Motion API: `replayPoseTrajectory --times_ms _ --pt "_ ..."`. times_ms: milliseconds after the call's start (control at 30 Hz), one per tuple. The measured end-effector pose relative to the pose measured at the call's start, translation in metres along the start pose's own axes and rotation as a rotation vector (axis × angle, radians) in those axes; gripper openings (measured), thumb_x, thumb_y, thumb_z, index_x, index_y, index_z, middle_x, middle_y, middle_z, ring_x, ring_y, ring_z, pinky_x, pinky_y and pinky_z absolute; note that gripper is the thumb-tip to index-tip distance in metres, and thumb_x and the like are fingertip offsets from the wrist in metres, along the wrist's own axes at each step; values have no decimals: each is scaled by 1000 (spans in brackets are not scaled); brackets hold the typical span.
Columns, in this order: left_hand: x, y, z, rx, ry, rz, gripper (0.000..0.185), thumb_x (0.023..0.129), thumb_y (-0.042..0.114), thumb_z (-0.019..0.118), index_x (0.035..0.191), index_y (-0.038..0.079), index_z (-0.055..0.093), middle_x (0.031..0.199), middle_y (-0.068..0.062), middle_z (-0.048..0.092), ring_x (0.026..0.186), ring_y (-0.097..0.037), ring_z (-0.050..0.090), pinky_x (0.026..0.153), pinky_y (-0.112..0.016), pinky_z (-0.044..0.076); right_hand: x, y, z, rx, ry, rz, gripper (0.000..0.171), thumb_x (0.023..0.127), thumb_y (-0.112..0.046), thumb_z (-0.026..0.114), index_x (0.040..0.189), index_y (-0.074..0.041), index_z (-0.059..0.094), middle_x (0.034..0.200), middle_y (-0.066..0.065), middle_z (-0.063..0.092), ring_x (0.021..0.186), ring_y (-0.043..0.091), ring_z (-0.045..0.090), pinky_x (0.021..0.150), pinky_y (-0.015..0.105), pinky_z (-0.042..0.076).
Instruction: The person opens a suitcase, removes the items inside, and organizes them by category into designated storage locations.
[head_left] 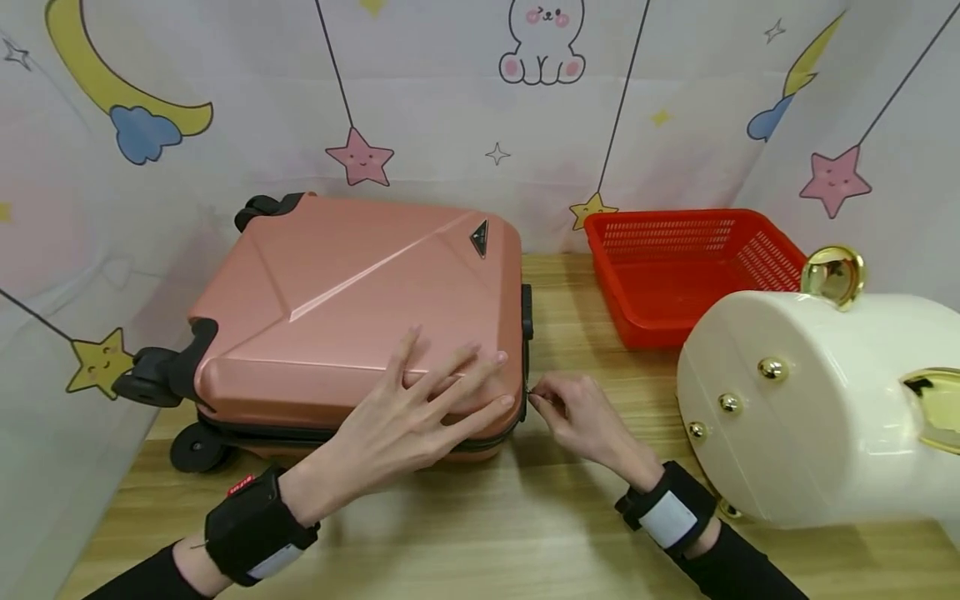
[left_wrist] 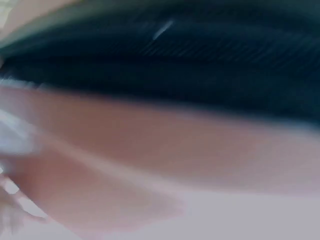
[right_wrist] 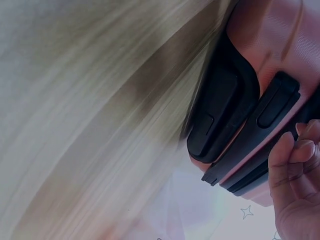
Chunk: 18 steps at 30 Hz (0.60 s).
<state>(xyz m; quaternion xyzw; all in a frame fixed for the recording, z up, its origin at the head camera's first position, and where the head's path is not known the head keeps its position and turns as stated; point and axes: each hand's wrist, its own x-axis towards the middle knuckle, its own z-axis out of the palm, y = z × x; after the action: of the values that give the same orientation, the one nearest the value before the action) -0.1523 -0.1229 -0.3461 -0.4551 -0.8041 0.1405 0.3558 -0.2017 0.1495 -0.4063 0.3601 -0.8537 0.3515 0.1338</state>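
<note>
A pink hard-shell suitcase (head_left: 352,292) lies flat on the wooden table, its black wheels toward the left. My left hand (head_left: 420,408) rests on the near right part of its lid, fingers spread. At the suitcase's right side, my right hand (head_left: 573,412) pinches a small zipper pull at the black zipper seam, mostly hidden by the fingertips. The right wrist view shows this hand (right_wrist: 297,175) with thumb and finger together beside the black handle (right_wrist: 277,100). Blurred and close, the black zipper band (left_wrist: 160,70) and pink shell (left_wrist: 150,135) fill the left wrist view.
Behind the right hand stands a red plastic basket (head_left: 633,329). A large cream-white container (head_left: 795,400) with gold knobs lies on its side at the right. A printed cloth (head_left: 450,117) with stars and clouds hangs behind the wooden table (head_left: 420,542).
</note>
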Motion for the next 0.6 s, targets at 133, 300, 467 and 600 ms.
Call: replayPoseTrajectory --times_ms 133,300,467,600 --pt "11 5 -5 46 -105 -52 91 83 7 76 159 27 29 167 -9 27 153 -30 29 111 -75 28 -1 -2 -1 9 1 -25 16 85 5 69 77 -8 66 63 -4 56 56 -3 40 50 13 33" --pt "18 9 -5 93 -140 -141 110 68 12 89 157 30 28 166 -11 27 150 -34 33 109 -71 34 -6 -6 1 -21 7 -45 17 86 3 69 78 -11 65 64 -5 58 57 -3 42 51 12 34" --pt "23 13 -4 79 -146 -193 114 58 26 96 154 33 34 159 -16 34 140 -38 42 106 -69 38 -17 -13 3 2 -10 -108 18 87 3 69 78 -12 65 65 -6 58 59 -5 42 52 8 33" --pt "25 14 -5 63 -165 -218 116 54 32 97 153 35 36 157 -17 36 138 -38 42 104 -69 39 -24 -15 4 55 -14 -137 20 87 4 68 79 -14 64 64 -8 55 60 -7 40 52 6 32"
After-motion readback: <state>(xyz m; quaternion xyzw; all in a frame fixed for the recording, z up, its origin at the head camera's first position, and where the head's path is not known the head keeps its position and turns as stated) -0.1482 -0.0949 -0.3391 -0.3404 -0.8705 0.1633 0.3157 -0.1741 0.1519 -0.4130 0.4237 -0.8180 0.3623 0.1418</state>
